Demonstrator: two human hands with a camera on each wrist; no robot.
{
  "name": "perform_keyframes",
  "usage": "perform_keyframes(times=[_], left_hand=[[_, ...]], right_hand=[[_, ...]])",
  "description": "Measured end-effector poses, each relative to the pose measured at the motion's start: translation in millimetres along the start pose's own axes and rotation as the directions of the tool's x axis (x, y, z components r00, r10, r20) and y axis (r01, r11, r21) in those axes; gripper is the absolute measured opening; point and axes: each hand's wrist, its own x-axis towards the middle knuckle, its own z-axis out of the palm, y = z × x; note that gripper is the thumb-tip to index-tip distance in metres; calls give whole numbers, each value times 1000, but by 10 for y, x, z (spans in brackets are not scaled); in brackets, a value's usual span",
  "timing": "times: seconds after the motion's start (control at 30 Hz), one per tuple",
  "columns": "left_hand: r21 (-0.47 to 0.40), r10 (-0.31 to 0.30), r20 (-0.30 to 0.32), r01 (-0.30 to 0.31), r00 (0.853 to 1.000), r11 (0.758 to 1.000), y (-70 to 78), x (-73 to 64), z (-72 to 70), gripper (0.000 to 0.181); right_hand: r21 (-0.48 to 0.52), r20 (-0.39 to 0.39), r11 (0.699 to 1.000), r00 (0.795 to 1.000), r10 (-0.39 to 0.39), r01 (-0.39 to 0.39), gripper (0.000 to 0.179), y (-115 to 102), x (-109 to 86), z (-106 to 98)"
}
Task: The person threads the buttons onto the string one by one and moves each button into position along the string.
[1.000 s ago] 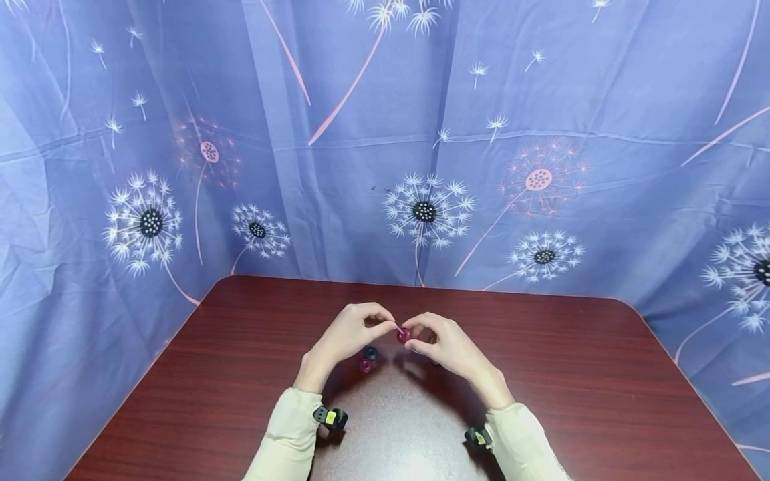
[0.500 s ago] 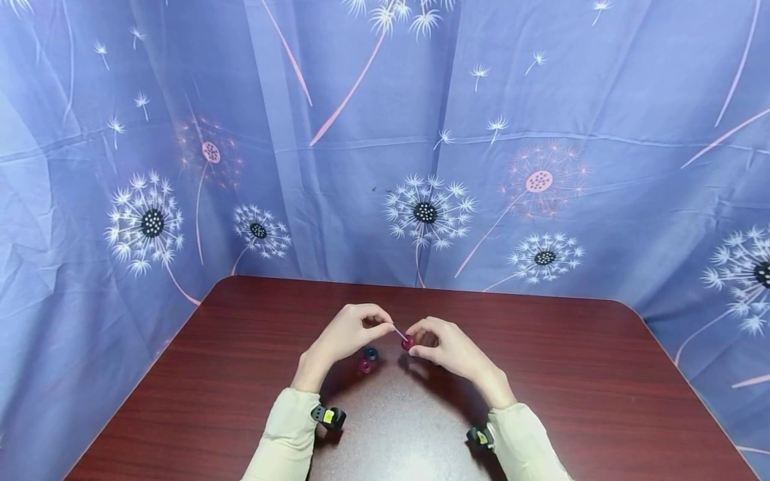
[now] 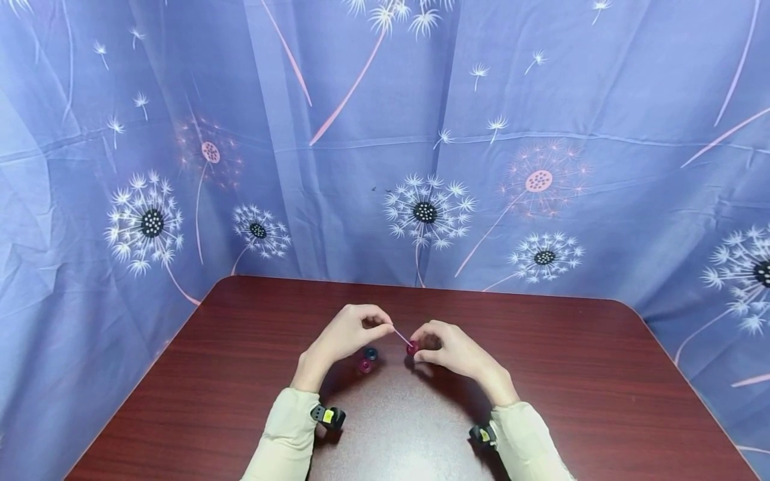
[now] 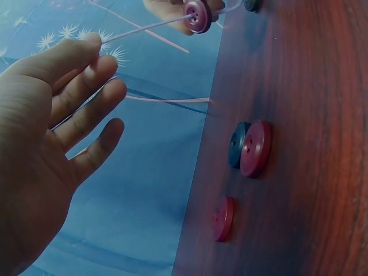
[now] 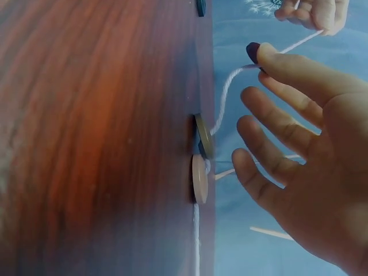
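Note:
My left hand [image 3: 345,336] pinches the end of a thin pale string [image 4: 149,27] between thumb and forefinger. A dark red button [image 4: 198,15] sits threaded on that string, and my right hand [image 3: 455,349] pinches it by the rim. Between the two hands the string runs straight. Beyond the right hand it sags to the table, where an olive button [image 5: 203,137] and a tan button [image 5: 199,179] lie along it; the right hand hides these in the head view. The other fingers of both hands are loosely spread.
Beside the left hand, a dark teal button [image 4: 236,145] and a red button [image 4: 257,148] lie close together on the wood-grain table [image 3: 577,374]. A second red button [image 4: 223,219] lies near them. A blue dandelion-print curtain [image 3: 337,200] hangs behind the table.
My right hand has shifted right and toward me with the red button, so more string shows between the hands. The left hand has barely moved.

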Motion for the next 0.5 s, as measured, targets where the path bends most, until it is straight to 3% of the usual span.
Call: perform_keyframes(times=[0.23,0.5], left_hand=[[7,-7,7,7,1000,1000,-9,2,11,6],[0,-4,13,4,1000,1000,14,2,4,5]], right_hand=[[-105,23,994,999,-26,28,19,66,-8,-13],[-72,50,997,999,-12,16,19,87,-10,-37]])
